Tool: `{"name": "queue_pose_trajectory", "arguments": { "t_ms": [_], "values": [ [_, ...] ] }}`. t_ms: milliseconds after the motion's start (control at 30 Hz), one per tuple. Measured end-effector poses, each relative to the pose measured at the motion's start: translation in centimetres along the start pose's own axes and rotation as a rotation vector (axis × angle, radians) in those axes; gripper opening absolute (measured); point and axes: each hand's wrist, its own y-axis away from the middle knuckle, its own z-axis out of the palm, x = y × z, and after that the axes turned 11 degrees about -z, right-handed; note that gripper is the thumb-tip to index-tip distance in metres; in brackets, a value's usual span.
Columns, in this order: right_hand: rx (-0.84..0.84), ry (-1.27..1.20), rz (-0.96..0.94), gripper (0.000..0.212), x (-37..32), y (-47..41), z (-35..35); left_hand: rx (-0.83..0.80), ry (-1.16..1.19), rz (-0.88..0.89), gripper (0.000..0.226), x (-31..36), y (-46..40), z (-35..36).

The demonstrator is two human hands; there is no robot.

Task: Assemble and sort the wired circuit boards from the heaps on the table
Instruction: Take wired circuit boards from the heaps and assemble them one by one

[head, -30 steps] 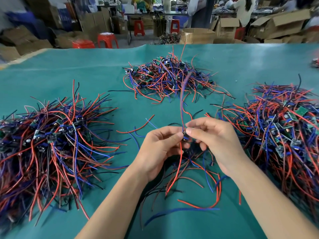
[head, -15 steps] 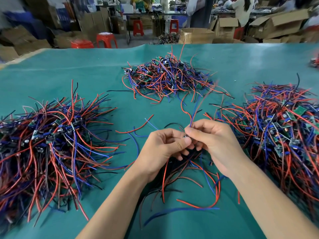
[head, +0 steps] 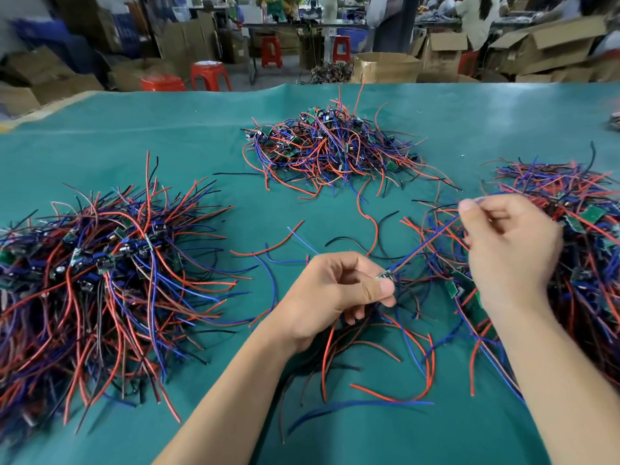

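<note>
My left hand point(head: 339, 290) pinches a small green circuit board point(head: 385, 276) between thumb and fingers, just above the table's middle. A blue and a red wire point(head: 424, 245) run taut from that board up to my right hand point(head: 506, 250), which pinches their far ends near the right heap. More of the board's wires hang below my left hand. Three heaps of wired boards lie around: a large one at the left point(head: 100, 273), one at the far centre point(head: 332, 146), one at the right point(head: 577, 236).
Loose red, blue and black wires point(head: 375, 357) lie scattered on the green table cover point(head: 167, 135) under and between my forearms. Beyond the table's far edge stand red stools point(head: 209, 75) and cardboard boxes point(head: 385, 67), with people working at the back.
My right hand has slid away from the left, up and to the right, drawing the blue and red wires out straight. My left hand stays in place holding the board.
</note>
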Motion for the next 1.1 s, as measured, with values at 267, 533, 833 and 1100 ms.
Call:
{"name": "queue_pose_trajectory", "arguments": {
  "t_ms": [267, 533, 833, 1100],
  "values": [
    [0.251, 0.099, 0.061, 0.035, 0.8, -2.0, -2.3, 0.074, 0.14, -0.018, 0.007, 0.0, 0.0, -0.3],
    [-0.613, -0.091, -0.039, 0.021, -3.5, 4.7, 2.9, 0.161, 0.277, -0.032, 0.025, -0.2, -0.4, -0.2],
    [-0.613, -0.317, 0.176, 0.018, -3.2, 4.4, 2.6, 0.108, 0.25, -0.038, 0.032, -0.3, -0.4, -0.2],
    [-0.525, -0.348, 0.132, 0.021, -3.8, 4.4, 2.6, 0.152, 0.18, -0.071, 0.022, -0.4, -0.5, 0.0]
  ]
}}
